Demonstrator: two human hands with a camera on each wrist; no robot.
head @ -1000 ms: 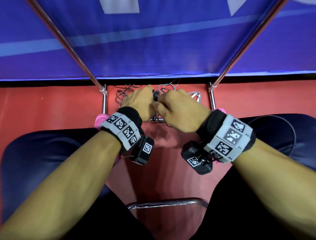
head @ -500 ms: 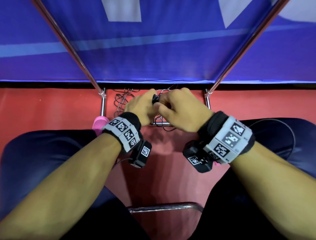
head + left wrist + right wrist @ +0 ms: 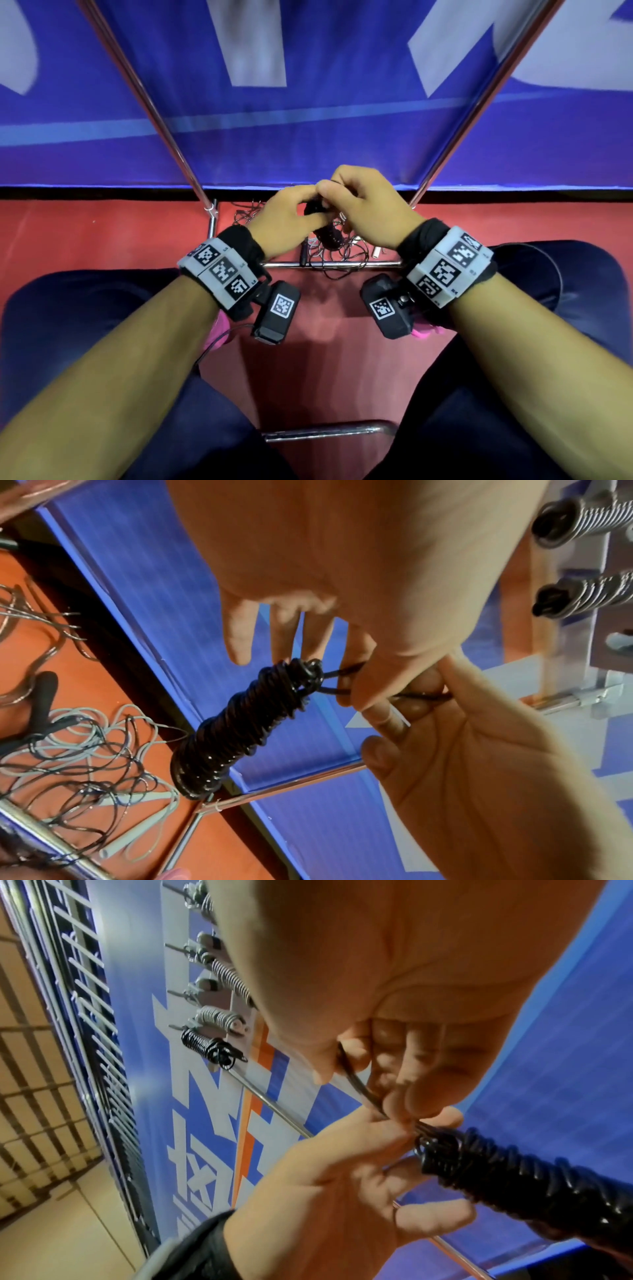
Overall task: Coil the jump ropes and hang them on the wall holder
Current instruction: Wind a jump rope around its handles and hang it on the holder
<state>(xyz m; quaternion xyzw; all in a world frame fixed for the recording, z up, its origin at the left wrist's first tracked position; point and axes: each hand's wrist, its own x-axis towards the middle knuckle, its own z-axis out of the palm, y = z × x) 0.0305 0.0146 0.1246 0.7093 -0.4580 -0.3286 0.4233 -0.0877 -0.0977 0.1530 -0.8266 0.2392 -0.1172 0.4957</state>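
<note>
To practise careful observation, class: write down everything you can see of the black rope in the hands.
The rope is glossy black cord, plastic by its look, wound in tight spiral turns into a long bundle, thicker at its lower end. It hangs tilted, upper end at the hands. Two short strands leave that end; the left hand and right hand pinch them. Its lower end seems to hang free; what it is wound round is hidden.

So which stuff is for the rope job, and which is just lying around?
For the job: black coil, left hand, right hand, loose ropes, holder, hung coils.
Just lying about: metal frame, blue banner.
</note>
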